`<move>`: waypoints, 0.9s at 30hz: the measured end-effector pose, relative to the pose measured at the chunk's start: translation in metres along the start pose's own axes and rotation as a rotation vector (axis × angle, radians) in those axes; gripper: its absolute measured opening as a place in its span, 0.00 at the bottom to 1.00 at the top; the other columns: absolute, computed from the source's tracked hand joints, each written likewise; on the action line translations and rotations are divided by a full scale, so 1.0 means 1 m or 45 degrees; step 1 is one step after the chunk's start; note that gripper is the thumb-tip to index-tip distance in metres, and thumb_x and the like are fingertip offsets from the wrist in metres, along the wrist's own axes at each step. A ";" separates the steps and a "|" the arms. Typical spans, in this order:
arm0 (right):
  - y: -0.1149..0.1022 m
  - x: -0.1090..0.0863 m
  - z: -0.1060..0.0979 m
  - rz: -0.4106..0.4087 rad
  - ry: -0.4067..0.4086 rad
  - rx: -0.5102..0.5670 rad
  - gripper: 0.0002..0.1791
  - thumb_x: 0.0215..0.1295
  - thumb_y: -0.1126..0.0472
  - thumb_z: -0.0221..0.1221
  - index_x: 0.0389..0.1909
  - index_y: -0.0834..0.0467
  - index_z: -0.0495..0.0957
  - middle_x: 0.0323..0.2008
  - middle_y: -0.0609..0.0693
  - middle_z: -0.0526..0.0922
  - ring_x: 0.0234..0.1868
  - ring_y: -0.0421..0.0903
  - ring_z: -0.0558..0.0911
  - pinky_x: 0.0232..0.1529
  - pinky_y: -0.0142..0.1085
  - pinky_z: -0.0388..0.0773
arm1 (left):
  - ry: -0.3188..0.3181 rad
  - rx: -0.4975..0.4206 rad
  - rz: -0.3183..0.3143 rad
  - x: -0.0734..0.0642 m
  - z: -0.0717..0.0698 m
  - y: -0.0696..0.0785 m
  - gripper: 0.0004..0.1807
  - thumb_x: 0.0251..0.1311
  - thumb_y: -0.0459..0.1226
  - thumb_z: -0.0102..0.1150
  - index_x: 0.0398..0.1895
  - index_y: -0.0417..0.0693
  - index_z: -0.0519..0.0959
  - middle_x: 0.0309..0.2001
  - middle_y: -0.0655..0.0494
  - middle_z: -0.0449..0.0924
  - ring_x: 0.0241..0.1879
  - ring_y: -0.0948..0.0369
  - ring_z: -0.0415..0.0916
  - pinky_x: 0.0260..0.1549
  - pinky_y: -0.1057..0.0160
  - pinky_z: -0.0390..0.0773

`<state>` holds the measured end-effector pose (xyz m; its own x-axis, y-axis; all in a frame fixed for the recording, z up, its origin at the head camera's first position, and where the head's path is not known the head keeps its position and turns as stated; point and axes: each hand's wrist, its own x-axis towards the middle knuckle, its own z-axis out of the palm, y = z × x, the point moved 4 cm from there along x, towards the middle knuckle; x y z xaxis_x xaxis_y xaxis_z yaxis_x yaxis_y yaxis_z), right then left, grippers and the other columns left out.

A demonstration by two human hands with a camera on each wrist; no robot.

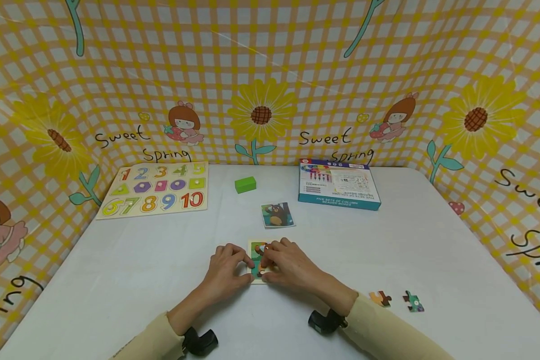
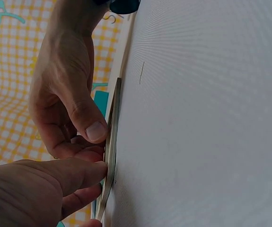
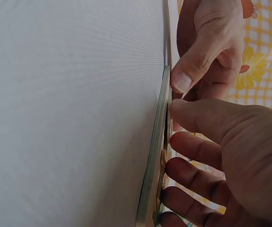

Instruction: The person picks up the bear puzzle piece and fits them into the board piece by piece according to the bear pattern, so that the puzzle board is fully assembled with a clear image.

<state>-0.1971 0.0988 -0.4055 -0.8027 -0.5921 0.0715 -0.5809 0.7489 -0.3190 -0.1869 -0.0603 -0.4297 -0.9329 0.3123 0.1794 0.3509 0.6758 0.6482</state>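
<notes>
A small wooden jigsaw board [image 1: 250, 281] lies on the table in front of the person, with brown, orange and green pieces in its frame. My left hand [image 1: 226, 267] holds the board's left side, index finger and thumb bent onto it. From the right, my right hand [image 1: 292, 262] reaches over the board. Its thumb and index finger pinch at a puzzle piece [image 1: 257, 270] in the lower part, and the hand hides much of the right side. Seen edge-on in the right wrist view, the board [image 3: 153, 161] lies under the fingertips.
Two loose jigsaw pieces, one orange-brown [image 1: 380, 299] and one green [image 1: 414, 301], lie by the right forearm. Beyond the hands are a bear picture card [image 1: 277, 215], a green block [image 1: 245, 184], a number board [image 1: 155, 190] and a blue-edged box [image 1: 338, 185].
</notes>
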 end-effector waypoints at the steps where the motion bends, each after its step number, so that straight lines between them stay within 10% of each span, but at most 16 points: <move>1: 0.000 0.000 0.000 0.000 0.000 0.000 0.11 0.50 0.51 0.68 0.32 0.50 0.81 0.33 0.43 0.75 0.37 0.41 0.64 0.39 0.34 0.60 | 0.000 -0.001 0.000 0.000 0.000 0.000 0.07 0.44 0.36 0.67 0.28 0.54 0.79 0.43 0.53 0.71 0.47 0.53 0.63 0.47 0.50 0.61; 27: -0.001 0.000 0.000 -0.025 0.027 -0.022 0.09 0.48 0.54 0.69 0.31 0.49 0.81 0.35 0.42 0.77 0.38 0.41 0.65 0.39 0.34 0.62 | -0.011 0.024 -0.013 0.001 0.002 -0.002 0.07 0.45 0.36 0.67 0.28 0.55 0.79 0.44 0.53 0.70 0.49 0.53 0.62 0.49 0.47 0.60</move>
<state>-0.1965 0.0978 -0.4055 -0.7937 -0.6005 0.0974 -0.5985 0.7423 -0.3014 -0.1882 -0.0601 -0.4324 -0.9357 0.3111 0.1664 0.3430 0.6914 0.6358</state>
